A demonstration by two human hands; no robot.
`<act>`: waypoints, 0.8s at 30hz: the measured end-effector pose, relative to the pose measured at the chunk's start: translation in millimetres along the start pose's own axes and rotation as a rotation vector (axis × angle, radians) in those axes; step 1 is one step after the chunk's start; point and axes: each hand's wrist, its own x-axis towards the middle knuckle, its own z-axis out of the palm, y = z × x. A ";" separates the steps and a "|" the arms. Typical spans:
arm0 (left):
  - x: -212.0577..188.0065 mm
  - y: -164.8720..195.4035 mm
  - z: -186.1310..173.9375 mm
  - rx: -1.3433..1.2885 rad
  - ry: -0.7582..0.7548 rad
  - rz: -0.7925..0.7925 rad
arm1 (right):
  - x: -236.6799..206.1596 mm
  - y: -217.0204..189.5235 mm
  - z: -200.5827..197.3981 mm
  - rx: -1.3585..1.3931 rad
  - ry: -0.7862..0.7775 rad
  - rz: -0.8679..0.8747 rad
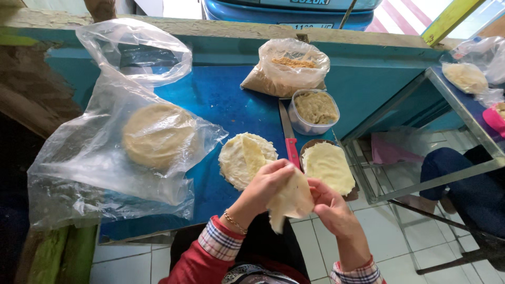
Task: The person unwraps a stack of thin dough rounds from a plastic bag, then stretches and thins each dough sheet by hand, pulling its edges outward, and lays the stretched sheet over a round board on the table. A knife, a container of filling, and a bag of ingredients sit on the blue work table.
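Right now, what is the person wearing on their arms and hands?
Both hands are bare. The left hand has a thin gold bead bracelet at the wrist. Both sleeves are red with red, white and blue plaid cuffs: left cuff, right cuff. No gloves or rings visible.

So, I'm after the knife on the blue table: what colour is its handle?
Pinkish red; the knife's plastic handle shows best in the head view, between the two pale wrapper stacks.

We see a bright daylight scene, lit softly from the open street at the top. Glare shines on the clear plastic bag [105, 158] and the blue table [221, 105]. Shadows are faint. Edges curve with wide-angle distortion; the left corners are dark.
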 end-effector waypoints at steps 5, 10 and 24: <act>-4.8 -27.2 -29.1 -0.127 -0.042 -0.139 | -9.1 21.2 -25.8 0.038 0.258 0.144; 0.2 -46.8 -47.2 0.044 -0.068 -0.111 | -13.3 21.5 -42.2 0.118 0.411 0.113; 84.2 -24.5 17.1 0.853 0.043 0.451 | -4.6 -42.6 -89.9 -0.790 0.784 -0.307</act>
